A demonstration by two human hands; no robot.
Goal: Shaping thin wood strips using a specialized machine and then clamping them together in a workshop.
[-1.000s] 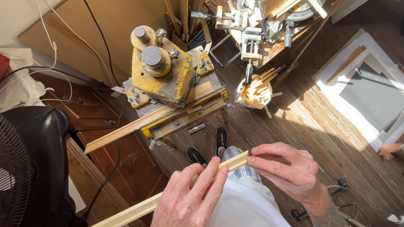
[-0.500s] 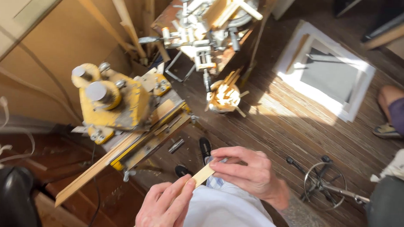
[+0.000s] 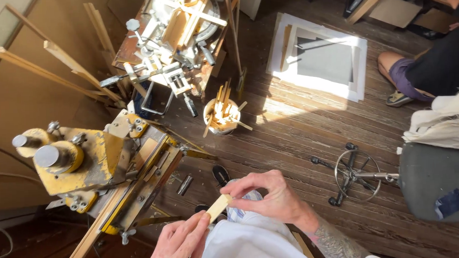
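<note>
My right hand (image 3: 272,196) pinches the cut end of a pale, smooth strip of wooden moulding (image 3: 218,206), thumb and forefinger closed on its squared tip. My left hand (image 3: 178,243) curls around the same strip lower down, fingers wrapped over it so the rest of its length is hidden from me. The strip sits just above my lap, over my white apron (image 3: 244,245), angled up toward the right.

Just to the left stands a heavy yellow cast-metal machine (image 3: 83,162), its paint chipped and grimy, with two dull steel cylinders on top and a long wooden rail running through its base. Beyond it a cluttered workbench (image 3: 176,49) carries grey metal clamps and bare wood offcuts. A round white bucket (image 3: 221,116) full of thin wood slivers rests on the dark, worn plank floor (image 3: 301,136). A white picture mat with a grey centre (image 3: 323,57) lies flat in the sunlight. To the right, a black wheeled stool base (image 3: 355,173) sits under a grey padded seat (image 3: 437,183), and another person's bare leg (image 3: 398,69) shows near the mat.
</note>
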